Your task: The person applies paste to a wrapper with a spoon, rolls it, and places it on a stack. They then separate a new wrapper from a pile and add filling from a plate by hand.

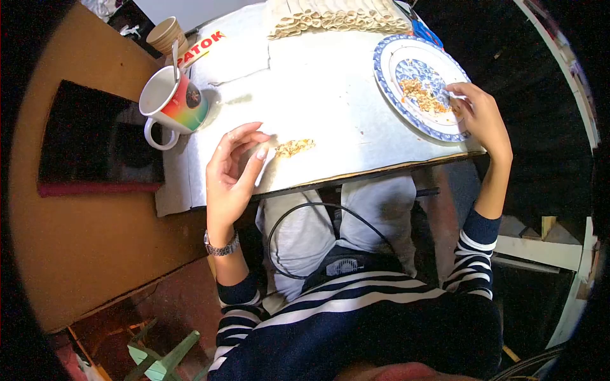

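Observation:
My left hand (236, 166) is held over the white table surface (318, 82), its fingers curved and thumb apart. Just right of its fingertips lies a small strip of crumbly yellow-brown filling (295, 148). My right hand (480, 117) reaches over the right rim of a blue-and-white plate (386, 70), fingertips down by a loose heap of orange-brown crumbs (422, 96). Whether those fingertips pinch any crumbs is too small to tell.
A colourful mug (184, 101) with a spoon stands at the left, near a beige cup (166, 35) and a red-lettered packet (200, 49). Rows of pale rolled pieces (337, 18) lie at the back. Blue-handled scissors (427, 33) are behind the plate. A dark box (101, 140) sits far left.

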`<control>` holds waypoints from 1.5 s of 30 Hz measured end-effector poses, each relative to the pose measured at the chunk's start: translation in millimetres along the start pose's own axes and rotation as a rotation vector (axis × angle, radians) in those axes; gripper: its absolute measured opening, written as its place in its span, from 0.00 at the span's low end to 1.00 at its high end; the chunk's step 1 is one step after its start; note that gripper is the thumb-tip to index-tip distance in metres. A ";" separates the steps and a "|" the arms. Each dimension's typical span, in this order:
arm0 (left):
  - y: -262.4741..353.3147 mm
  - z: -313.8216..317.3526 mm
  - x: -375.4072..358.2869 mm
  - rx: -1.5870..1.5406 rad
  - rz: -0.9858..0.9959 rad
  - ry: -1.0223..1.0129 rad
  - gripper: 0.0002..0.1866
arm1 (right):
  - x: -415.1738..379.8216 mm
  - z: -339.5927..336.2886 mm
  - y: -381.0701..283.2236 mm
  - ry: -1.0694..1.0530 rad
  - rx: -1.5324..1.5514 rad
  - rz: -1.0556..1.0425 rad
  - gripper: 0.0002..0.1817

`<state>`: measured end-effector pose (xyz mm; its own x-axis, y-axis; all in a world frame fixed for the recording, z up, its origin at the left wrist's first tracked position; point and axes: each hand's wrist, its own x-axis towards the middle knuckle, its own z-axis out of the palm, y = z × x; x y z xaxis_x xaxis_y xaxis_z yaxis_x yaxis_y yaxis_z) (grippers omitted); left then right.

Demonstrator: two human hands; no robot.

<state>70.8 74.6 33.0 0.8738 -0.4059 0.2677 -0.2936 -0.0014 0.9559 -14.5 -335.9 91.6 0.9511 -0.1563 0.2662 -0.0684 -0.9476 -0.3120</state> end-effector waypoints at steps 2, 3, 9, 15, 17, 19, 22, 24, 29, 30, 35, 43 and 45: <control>0.5 -1.4 -0.8 -0.011 -0.003 -0.008 0.21 | -6.1 -3.5 4.9 -0.059 0.052 0.081 0.18; 0.2 -2.0 -0.7 -0.006 0.001 -0.015 0.21 | -7.7 -2.9 1.5 -0.083 0.051 0.062 0.19; -1.8 -2.8 -0.7 0.014 0.004 -0.022 0.21 | -8.2 15.4 -11.3 -0.069 0.071 0.072 0.22; -1.8 -3.3 -1.1 0.009 -0.006 -0.020 0.22 | -5.5 21.9 -13.4 0.004 0.092 0.061 0.15; -1.1 -3.8 -1.3 0.005 -0.005 -0.024 0.22 | -6.2 22.9 -15.0 0.022 0.115 0.085 0.14; -0.9 -2.7 -1.2 -0.018 -0.025 -0.006 0.22 | -7.6 25.7 -12.3 0.054 0.136 0.102 0.14; -0.3 -2.3 -0.8 -0.022 -0.038 0.001 0.22 | -6.6 19.6 -7.5 0.002 0.207 0.190 0.14; -0.2 -2.8 -0.8 -0.007 -0.030 -0.005 0.22 | -5.6 13.6 -4.9 -0.008 0.333 0.259 0.14; -3.0 -3.7 -0.3 0.014 -0.003 -0.021 0.21 | -4.2 12.4 20.9 -0.001 0.573 0.278 0.16; -3.1 -3.7 -0.3 0.013 -0.006 -0.020 0.21 | -4.1 10.4 22.8 -0.026 0.575 0.270 0.17; -2.3 -3.6 -1.0 0.020 -0.009 -0.020 0.21 | -6.3 5.5 13.8 0.000 0.580 0.275 0.16; -4.7 -0.9 -0.3 -0.024 -0.016 -0.009 0.21 | 0.7 34.2 -78.2 -0.141 0.892 0.033 0.14; -3.8 -1.6 -0.4 0.005 -0.011 -0.011 0.22 | 3.1 53.5 -123.6 -0.141 0.692 -0.289 0.10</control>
<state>72.3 76.3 29.4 0.8726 -0.4160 0.2560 -0.2860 -0.0103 0.9582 13.0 -204.5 82.2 0.9351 0.1523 0.3200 0.3494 -0.5476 -0.7603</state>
